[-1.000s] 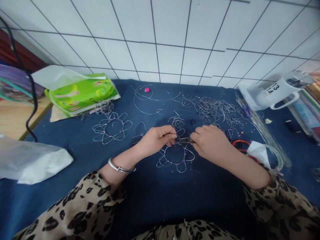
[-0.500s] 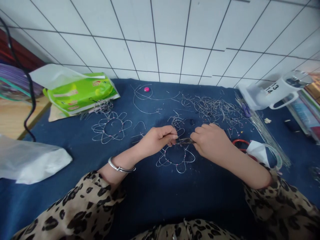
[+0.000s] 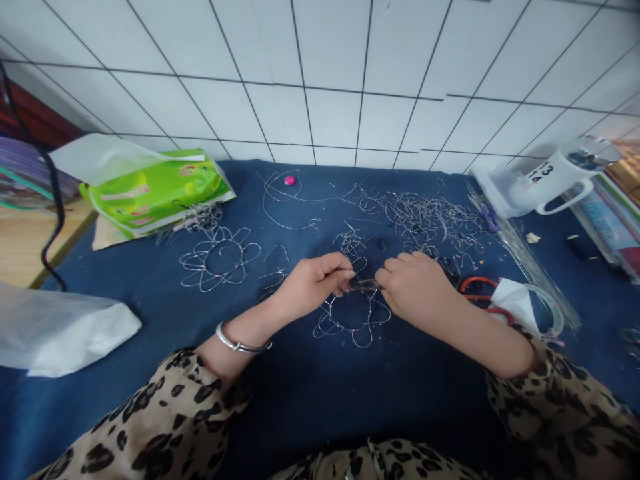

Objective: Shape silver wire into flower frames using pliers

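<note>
My left hand (image 3: 320, 283) pinches the upper edge of a flower-shaped wire frame (image 3: 362, 340), a ring with looped petals and small pink beads. Closed around the handles of a pair of pliers (image 3: 364, 285) is my right hand (image 3: 410, 283). The plier jaws meet the wire right beside my left fingertips; exactly what they grip is too small to make out. A second wire flower (image 3: 221, 259) lies flat on the blue cloth to the left. Just beyond my hands is a small bunch of bent wire pieces (image 3: 350, 241).
A tangle of wire scraps (image 3: 430, 217) spreads at the back right, near a bundle of straight wires (image 3: 535, 267). Red-handled scissors (image 3: 477, 287) lie by my right forearm. A white mug (image 3: 563, 179), a green tissue pack (image 3: 160, 193) and a plastic bag (image 3: 75, 330) stand around the edges.
My right hand has shifted slightly left with the pliers, its wrist turning a little. My left hand keeps its pinch on the wire. The whole view has moved slightly.
</note>
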The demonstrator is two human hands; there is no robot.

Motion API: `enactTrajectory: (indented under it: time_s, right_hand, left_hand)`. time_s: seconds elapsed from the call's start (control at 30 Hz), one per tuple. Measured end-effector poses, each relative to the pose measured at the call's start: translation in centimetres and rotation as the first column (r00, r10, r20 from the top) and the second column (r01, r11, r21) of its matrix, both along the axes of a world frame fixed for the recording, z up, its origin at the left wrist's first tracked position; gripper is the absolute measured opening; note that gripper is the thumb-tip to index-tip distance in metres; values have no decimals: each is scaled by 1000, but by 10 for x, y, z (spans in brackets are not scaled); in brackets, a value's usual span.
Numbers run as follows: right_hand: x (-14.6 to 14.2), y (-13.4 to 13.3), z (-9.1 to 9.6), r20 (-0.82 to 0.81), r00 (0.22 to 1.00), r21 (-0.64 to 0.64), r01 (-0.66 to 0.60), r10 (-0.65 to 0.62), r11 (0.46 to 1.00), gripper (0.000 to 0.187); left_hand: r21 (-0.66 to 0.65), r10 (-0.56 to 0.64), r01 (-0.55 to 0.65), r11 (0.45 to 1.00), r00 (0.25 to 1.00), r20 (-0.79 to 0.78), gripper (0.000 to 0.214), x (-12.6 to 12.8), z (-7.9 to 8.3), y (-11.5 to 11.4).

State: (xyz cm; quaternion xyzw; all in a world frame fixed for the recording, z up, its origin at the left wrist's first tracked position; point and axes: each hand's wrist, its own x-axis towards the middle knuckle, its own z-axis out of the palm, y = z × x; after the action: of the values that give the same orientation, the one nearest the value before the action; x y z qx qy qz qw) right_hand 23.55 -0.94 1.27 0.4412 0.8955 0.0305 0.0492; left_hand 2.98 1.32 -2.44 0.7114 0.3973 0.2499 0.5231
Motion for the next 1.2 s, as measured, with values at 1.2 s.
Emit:
enactTrajectory:
  time_s: [1.2]
  right_hand:
    - [2, 6, -5, -33, 998, -91, 41, -44, 995, 16]
  left_hand:
    - [99, 202, -193, 976, 975, -92, 18, 7, -4, -12]
